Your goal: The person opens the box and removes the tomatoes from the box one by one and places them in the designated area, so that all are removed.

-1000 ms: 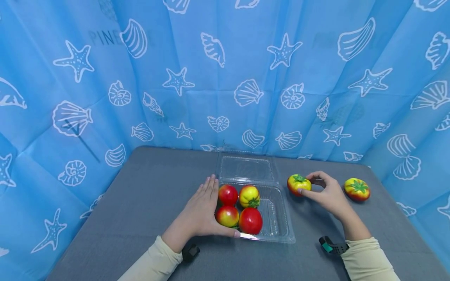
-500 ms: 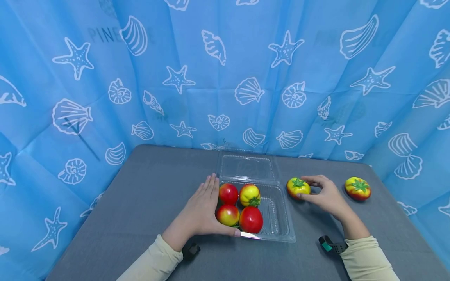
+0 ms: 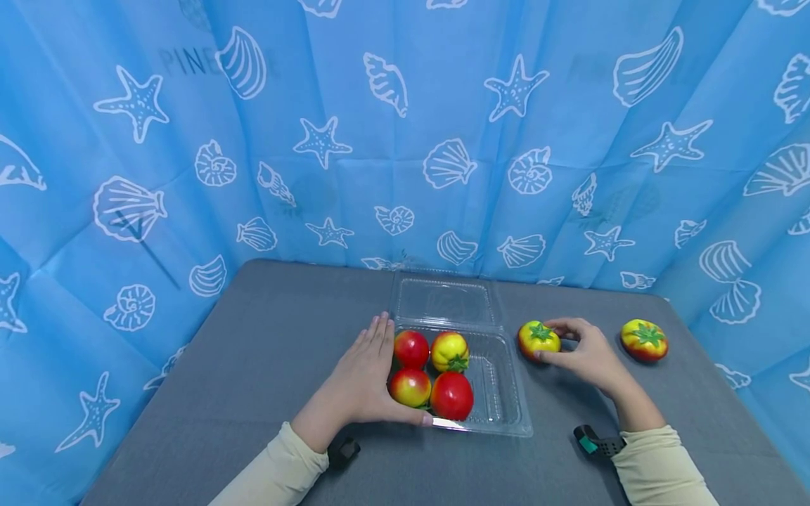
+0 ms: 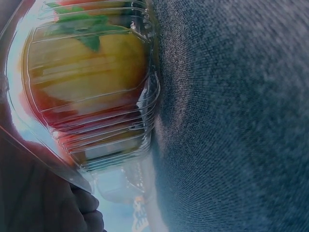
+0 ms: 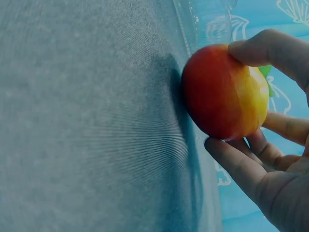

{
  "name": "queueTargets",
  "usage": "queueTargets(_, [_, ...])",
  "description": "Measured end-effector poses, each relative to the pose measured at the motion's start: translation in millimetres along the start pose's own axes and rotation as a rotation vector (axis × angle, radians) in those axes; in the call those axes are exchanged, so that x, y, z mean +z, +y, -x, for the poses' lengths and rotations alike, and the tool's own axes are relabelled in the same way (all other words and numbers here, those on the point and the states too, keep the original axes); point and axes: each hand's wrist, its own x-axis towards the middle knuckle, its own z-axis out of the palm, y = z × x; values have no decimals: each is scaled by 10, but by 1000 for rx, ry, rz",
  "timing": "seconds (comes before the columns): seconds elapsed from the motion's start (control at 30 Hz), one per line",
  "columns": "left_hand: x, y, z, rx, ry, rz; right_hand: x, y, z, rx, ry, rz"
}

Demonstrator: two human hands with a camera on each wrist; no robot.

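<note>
In the head view my left hand lies along the left side of a clear plastic clamshell box, fingers straight and thumb along its front edge. Inside the box sit a red tomato, a yellow one with a green calyx, and two more in red tones. To the right of the box, my right hand pinches a red-and-yellow tomato between thumb and fingers. The right wrist view shows this tomato close to the cloth, its green calyx partly hidden. Through the box wall, a yellow-red tomato fills the left wrist view.
Another red-and-yellow tomato rests on the grey cloth-covered table beyond my right hand. The box's transparent lid lies folded back behind the box. A blue curtain with white shells and starfish hangs behind the table.
The tomato at my right hand has shifted and tipped slightly, its calyx now facing more toward the camera. My left hand and the box stay put.
</note>
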Motion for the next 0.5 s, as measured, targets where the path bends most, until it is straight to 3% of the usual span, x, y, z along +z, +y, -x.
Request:
queueTargets(0.2, [-4,2,6,4,-1,2,-23,54,2,89,32,10])
queueTargets(0.5, [2,-5,2,2,-2,3,-84,195,14,191,192,55])
